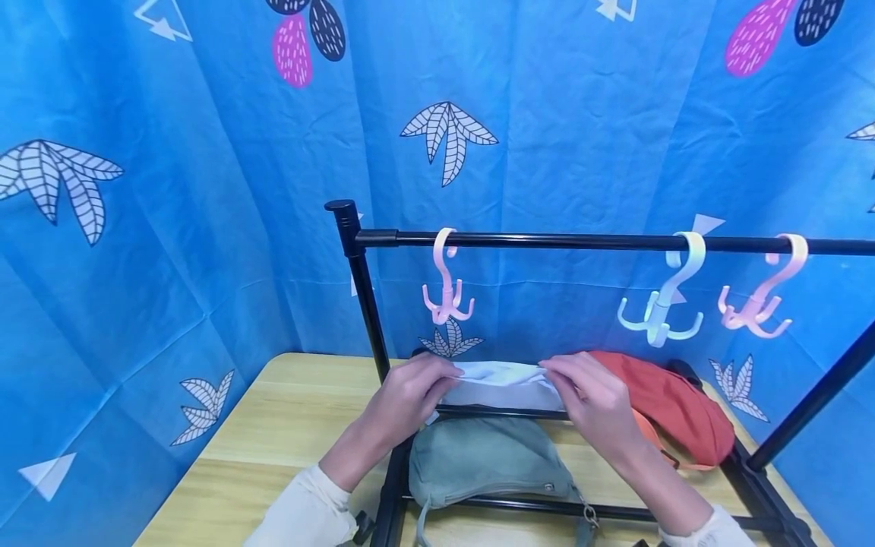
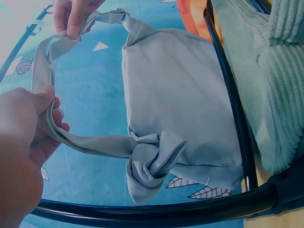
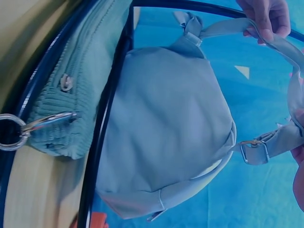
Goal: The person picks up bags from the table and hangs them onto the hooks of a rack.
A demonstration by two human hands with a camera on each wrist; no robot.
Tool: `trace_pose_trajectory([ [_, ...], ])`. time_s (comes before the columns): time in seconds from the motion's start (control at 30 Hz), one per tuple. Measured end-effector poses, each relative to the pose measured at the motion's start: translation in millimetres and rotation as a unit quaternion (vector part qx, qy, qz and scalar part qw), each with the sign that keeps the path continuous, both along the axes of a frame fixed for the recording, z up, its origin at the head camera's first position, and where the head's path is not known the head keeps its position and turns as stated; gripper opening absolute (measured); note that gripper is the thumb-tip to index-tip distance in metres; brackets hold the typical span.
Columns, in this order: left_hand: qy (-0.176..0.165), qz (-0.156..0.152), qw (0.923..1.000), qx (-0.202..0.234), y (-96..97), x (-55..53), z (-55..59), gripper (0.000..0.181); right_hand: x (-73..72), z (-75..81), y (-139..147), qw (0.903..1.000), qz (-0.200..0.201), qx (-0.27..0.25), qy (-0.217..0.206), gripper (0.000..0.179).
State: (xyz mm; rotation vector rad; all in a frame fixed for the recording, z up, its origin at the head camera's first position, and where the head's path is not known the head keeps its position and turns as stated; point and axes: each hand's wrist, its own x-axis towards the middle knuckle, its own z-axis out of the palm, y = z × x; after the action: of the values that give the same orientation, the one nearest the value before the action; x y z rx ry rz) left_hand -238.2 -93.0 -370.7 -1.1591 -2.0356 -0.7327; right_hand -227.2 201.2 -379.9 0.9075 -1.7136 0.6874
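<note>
Though its strap [image 2: 97,145] is knotted, the bag [image 2: 180,97] (pale) looks smooth.

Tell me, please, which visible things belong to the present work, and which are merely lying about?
In the work:
pale bag
its strap, held by the left hand and right hand

Merely about:
green bag, untouched
red bag, untouched
hooks, hanging empty on the rail, perhaps useful later
</note>
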Motion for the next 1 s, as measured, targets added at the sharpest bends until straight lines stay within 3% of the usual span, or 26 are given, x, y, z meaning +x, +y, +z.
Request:
trace_pose_trajectory([
  [0.4, 0.017, 0.018, 0.9997, 0.002, -0.4, 4.8, 12.8, 0.012, 1.8, 13.3, -1, 0.9997, 0.002, -0.006, 0.024, 0.031],
  [0.7, 0.029, 0.025, 0.9993, 0.005, -1.4, 8.6, 22.7, 0.017, 3.5, 24.8, -1, 0.9999, -0.01, 0.002, 0.012, 0.034],
  [1.0, 0.046, 0.024, 0.9986, 0.007, -4.2, 10.1, 30.9, 0.016, 0.9, 33.1, -4, 0.9996, -0.012, 0.007, 0.026, 0.031],
])
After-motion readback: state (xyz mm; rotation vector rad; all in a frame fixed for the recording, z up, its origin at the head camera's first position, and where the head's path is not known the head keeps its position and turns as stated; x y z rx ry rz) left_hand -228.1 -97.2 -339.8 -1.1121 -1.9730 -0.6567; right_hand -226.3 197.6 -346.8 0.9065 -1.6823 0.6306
